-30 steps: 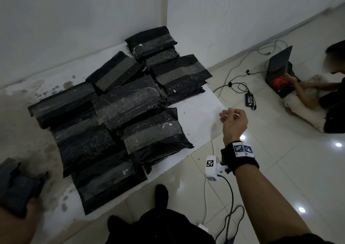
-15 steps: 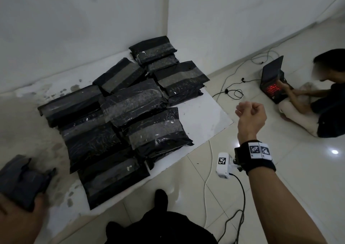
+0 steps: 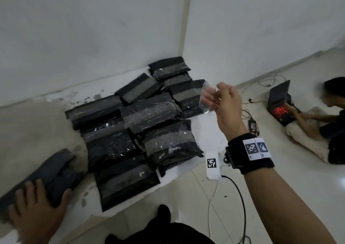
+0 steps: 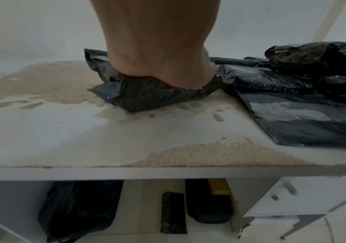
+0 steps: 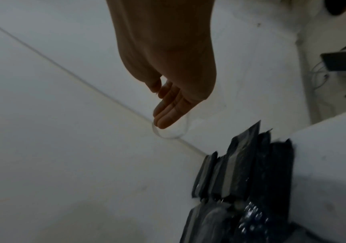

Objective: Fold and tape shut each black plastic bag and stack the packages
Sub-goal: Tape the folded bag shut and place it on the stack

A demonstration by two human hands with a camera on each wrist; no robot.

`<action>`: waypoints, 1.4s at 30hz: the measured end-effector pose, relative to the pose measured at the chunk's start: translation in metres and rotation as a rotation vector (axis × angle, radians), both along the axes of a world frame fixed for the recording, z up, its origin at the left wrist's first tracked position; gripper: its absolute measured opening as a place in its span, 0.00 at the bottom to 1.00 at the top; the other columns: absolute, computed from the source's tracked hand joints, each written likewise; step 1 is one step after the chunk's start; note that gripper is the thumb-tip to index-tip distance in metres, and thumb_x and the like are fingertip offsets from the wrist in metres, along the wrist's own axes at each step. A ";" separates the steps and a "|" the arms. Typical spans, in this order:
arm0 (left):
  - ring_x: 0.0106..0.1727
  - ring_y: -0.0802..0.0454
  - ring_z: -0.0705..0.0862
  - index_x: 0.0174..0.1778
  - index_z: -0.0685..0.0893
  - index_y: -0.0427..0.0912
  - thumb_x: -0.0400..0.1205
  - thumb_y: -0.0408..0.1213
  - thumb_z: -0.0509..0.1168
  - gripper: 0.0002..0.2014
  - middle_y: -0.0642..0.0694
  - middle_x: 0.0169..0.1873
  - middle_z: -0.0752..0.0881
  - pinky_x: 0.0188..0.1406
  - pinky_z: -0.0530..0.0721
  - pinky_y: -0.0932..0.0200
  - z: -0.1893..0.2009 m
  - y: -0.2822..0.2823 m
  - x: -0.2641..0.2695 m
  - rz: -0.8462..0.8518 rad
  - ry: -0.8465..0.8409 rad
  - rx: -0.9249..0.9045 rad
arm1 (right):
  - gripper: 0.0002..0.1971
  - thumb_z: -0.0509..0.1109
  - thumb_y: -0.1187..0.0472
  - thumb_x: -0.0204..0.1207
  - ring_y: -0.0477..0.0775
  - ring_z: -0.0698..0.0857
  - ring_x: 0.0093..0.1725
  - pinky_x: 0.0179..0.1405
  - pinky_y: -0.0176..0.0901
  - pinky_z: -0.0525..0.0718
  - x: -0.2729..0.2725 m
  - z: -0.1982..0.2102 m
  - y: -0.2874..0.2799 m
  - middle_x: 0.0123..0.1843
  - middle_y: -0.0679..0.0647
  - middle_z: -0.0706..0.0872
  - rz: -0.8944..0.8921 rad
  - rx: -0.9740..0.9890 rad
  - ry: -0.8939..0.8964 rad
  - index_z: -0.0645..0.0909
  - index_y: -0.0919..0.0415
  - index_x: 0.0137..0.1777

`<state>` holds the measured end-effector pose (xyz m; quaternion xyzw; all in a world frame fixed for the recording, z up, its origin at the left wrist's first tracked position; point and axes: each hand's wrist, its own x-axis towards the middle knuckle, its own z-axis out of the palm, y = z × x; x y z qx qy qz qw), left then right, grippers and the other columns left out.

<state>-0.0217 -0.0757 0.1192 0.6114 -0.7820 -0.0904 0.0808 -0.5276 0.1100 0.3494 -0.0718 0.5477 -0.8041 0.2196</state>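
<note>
While left hand (image 3: 35, 204) presses black bag (image 3: 48, 174) flat-fingered, right hand (image 3: 222, 101) pinches clear tape strip (image 3: 206, 100) — taped packages (image 3: 141, 128) between.

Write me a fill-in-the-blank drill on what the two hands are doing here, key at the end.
1. The left hand presses a folded black ____ down on the table.
2. The right hand holds a clear strip of ____ in the air.
3. The taped packages lie in a pile against the ____ of the two walls.
4. A person on the floor uses a ____ with red-lit keys.

Missing words: bag; tape; corner; laptop
</note>
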 end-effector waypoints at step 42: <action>0.40 0.60 0.84 0.41 0.86 0.39 0.88 0.33 0.63 0.11 0.55 0.34 0.88 0.47 0.78 0.59 0.109 -0.018 0.055 0.323 1.194 0.455 | 0.20 0.73 0.46 0.81 0.54 0.79 0.63 0.53 0.47 0.80 0.333 -0.117 -0.191 0.64 0.52 0.82 0.875 0.622 1.148 0.80 0.49 0.71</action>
